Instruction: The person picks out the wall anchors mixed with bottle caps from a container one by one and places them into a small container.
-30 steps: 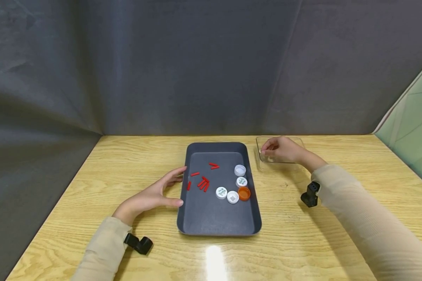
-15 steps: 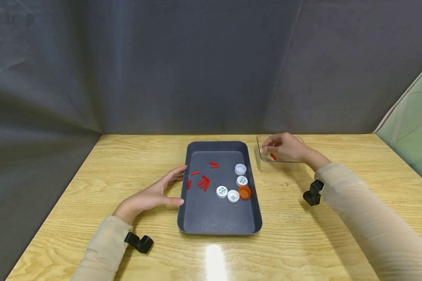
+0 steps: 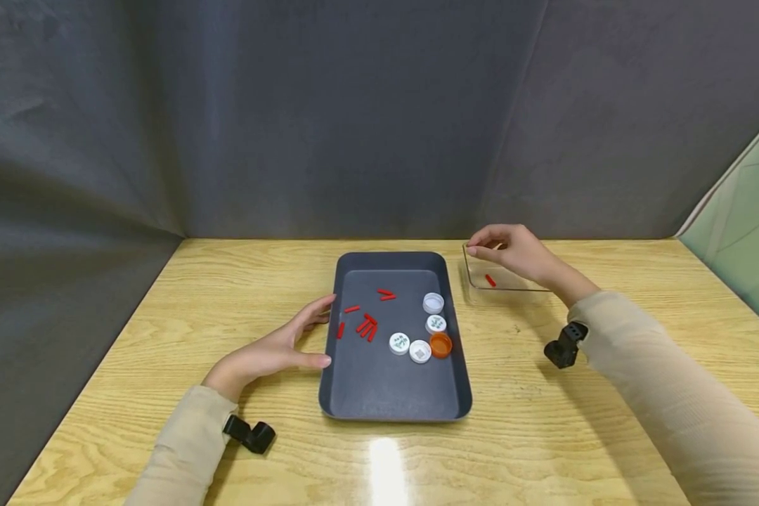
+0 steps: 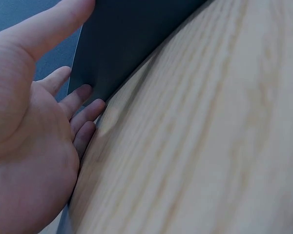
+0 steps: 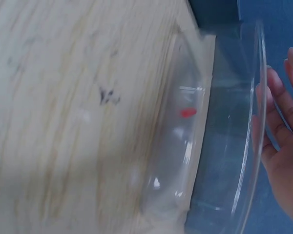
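My left hand rests at the left side of a dark grey tray, its thumb and fingertips against the edge; the left wrist view has the fingers along the tray's outer wall. In the tray lie several small red sticks. My right hand hovers over a clear rectangular container at the back right, fingers loosely bent with nothing visible between them. One red stick lies on the container's floor; the right wrist view also has this red stick through the clear wall.
Several white caps stand in the tray's right half, including an upturned white cap and a white cap with green marks. An orange cap sits among them. A dark grey curtain hangs behind the wooden table.
My right hand has risen from low inside the container to above its rim. The red stick has come into view on the container's floor. My left hand stays at the tray.
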Tool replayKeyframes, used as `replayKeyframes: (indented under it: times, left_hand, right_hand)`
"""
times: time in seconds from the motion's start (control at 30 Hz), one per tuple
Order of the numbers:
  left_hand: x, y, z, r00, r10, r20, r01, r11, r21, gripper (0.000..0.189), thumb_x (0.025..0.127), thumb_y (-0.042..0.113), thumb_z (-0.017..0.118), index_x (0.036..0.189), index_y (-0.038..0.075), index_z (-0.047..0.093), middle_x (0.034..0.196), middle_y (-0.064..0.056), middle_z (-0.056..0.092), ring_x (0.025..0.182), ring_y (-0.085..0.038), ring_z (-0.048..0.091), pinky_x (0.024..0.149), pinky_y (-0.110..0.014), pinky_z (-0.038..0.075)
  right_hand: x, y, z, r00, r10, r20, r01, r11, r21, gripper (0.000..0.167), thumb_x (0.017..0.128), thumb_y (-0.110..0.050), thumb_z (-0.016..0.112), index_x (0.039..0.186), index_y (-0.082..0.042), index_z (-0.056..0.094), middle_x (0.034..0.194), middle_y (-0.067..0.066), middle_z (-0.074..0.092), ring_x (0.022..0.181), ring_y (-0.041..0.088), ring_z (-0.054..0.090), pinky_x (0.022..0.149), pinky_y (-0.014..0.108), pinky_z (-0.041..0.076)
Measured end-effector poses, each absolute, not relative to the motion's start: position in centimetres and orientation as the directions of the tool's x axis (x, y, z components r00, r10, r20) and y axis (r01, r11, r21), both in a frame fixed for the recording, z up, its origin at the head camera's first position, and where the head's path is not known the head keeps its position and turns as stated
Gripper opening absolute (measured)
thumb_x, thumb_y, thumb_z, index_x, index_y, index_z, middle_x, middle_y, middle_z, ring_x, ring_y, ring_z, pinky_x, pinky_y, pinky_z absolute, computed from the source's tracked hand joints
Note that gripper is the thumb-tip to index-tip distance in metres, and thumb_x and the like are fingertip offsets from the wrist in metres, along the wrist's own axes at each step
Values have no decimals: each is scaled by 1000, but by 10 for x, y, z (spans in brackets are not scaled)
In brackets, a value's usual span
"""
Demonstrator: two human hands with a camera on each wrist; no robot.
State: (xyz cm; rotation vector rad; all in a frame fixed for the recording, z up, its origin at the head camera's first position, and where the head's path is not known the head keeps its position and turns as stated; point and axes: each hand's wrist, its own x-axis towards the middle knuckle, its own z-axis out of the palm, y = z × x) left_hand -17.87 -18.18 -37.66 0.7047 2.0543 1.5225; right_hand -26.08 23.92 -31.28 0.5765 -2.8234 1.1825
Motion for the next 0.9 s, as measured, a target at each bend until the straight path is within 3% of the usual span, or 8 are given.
replayKeyframes:
  times: [0.37,0.9]
  left_hand:
    - [-177,-181,-378,-745,663,-77,114,239,964,98,88,19,77,160,25,11,160,-9,19,147,-30,15,116,-59,9]
    - [-174,-183,-377,-752,653,-91,108,258,960,98,88,19,77,160,25,11,160,-8,18,146,-30,15,116,-58,9]
  right_hand:
    - [-255,212,-306,-913,-364,183,-380,598,-706,17,95,-22,69,104,-7,73,98,5,69,87,21,59,75,28,47]
    - [-255,168,-310,-855,-498,148,-445,556,-702,16,92,-18,73,104,-6,73,96,3,71,84,21,57,76,34,46]
